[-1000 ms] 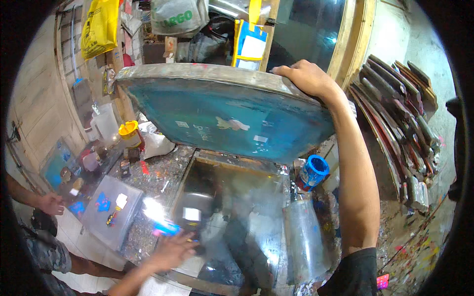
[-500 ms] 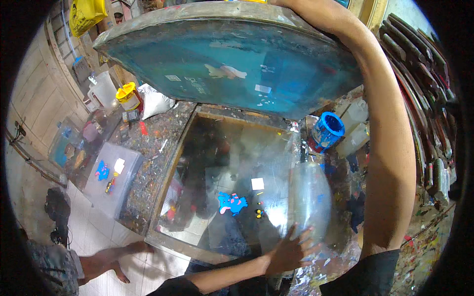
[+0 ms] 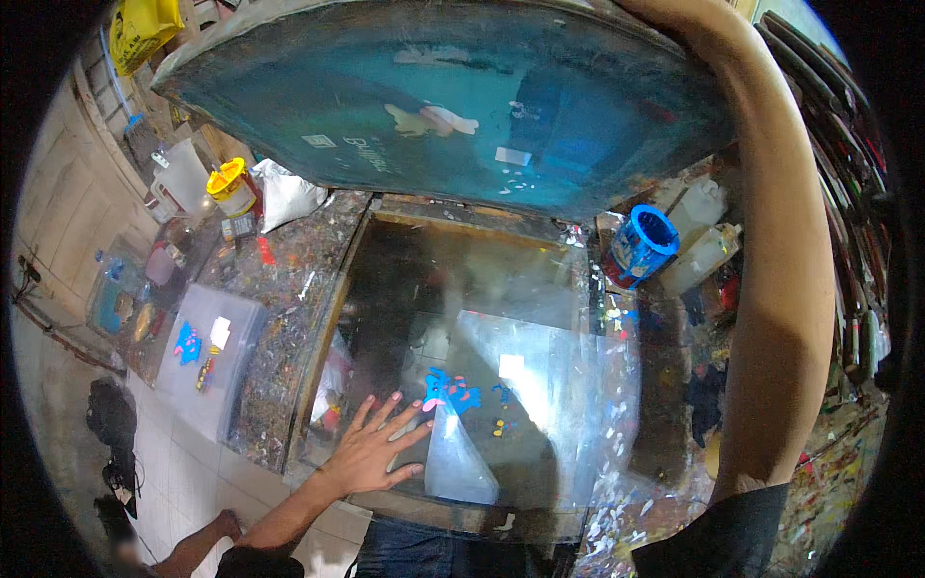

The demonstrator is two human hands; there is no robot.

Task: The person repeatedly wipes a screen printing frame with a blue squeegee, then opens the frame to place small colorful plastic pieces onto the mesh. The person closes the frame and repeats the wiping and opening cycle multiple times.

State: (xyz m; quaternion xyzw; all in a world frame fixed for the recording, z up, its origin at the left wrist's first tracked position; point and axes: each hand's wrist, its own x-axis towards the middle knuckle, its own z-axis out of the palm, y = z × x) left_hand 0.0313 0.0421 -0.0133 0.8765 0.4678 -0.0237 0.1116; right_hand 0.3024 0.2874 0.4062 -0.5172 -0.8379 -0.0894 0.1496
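My right arm reaches up along the right side, and my right hand (image 3: 644, 8) at the top edge grips the raised teal screen frame (image 3: 453, 106), which tilts up over the table. Below it lies a dark glass printing bed (image 3: 453, 289). A clear plastic sheet (image 3: 540, 405) with a blue and red print (image 3: 451, 391) rests on the bed. My left hand (image 3: 371, 448) lies flat on the glass with its fingers spread, its fingertips just left of the print and touching the sheet's folded corner.
A blue ink tub (image 3: 641, 246) and white bottles (image 3: 701, 252) stand right of the bed. A yellow-lidded pot (image 3: 227, 183) and white bag (image 3: 285, 193) sit at back left. A stack of printed clear sheets (image 3: 207, 352) lies left. Frames (image 3: 858, 173) lean at the right.
My left hand has moved from the bed's lower right to its lower left and now lies flat beside the print. The screen frame stays lifted, and the view has come closer.
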